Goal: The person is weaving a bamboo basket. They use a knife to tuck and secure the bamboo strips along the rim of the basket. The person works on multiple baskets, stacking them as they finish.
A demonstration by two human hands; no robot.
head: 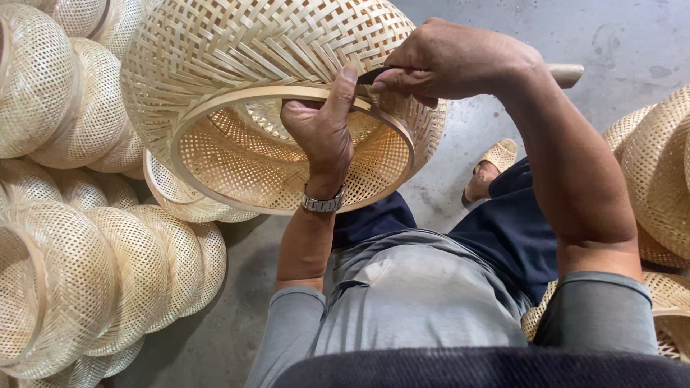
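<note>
Grey-shirted torso [424,302] in foreground; above the lap, left hand [323,133] grips the rim of the woven bamboo basket [266,79] to steady it, while right hand [453,61] clenches a wooden-handled knife [564,72] against that rim, stacked baskets [86,273] alongside.

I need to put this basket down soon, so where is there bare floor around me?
Bare concrete floor lies at upper right, between the right hand and the baskets at the right edge. A narrower strip runs between the stacked baskets on the left and the left hand's arm. The left side is crowded with stacks.
</note>
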